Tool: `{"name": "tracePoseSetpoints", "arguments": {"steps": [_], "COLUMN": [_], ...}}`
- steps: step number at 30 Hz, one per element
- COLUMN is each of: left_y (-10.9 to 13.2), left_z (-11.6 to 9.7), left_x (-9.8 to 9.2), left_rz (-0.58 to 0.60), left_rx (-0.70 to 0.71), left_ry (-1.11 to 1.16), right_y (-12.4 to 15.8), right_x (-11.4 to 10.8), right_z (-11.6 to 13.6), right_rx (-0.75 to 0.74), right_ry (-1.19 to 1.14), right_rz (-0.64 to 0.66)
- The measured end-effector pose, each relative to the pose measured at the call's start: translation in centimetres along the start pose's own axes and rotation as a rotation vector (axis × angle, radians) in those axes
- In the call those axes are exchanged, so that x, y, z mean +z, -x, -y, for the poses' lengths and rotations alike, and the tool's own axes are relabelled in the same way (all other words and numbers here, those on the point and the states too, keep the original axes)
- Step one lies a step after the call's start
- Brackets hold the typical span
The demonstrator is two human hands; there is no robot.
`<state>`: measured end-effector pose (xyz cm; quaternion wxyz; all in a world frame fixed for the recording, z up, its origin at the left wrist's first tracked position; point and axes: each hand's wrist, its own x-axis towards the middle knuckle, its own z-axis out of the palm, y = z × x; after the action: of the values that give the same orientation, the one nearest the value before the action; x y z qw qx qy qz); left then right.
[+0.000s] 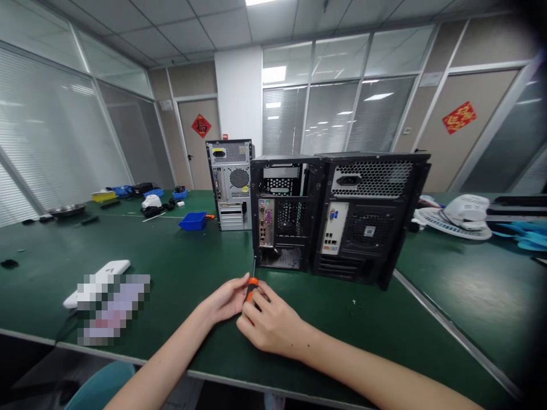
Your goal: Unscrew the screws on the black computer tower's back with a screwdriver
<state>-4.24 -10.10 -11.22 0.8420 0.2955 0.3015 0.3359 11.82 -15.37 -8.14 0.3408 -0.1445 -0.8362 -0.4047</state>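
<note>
The left hand [224, 300] reaches in palm-down, fingertips pinching the screwdriver [252, 283]. Just right of it, touching, the right hand [269, 324] curls around the orange handle, shaft pointing away towards the black computer case [282, 210].

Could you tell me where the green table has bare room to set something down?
Bare table lies between the white device, the blue bin and the computer cases. It is crowded where both hands hold the screwdriver, and by the fan.
</note>
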Motion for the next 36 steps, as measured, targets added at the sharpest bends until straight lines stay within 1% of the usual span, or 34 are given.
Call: {"name": "tracePoseSetpoints", "arguments": {"steps": [9,17,24,28,36], "left_y": [0.04,0.11,0.16,0.12,0.10], "left_z": [-0.06,-0.08,-0.06,-0.08,0.00], "left_x": [-0.17,-0.16,-0.21,-0.14,0.07], "left_rz": [-0.002,0.036,0.003,-0.006,0.028], "left_rx": [0.037,0.052,0.050,0.075,0.114], "left_ry": [-0.023,-0.058,-0.031,-0.032,-0.057], "right_y": [-0.06,0.03,0.22,0.29,0.35], "right_x": [0.02,0.10,0.40,0.50,0.68], "right_z": [-0.01,0.05,0.24,0.22,0.24], "right_rx": [0.041,0.052,0.076,0.075,0.069], "right_ry": [0.011,-0.001,0.000,0.003,0.009], "right_rz": [-0.002,0.008,-0.012,-0.009,-0.002]}}
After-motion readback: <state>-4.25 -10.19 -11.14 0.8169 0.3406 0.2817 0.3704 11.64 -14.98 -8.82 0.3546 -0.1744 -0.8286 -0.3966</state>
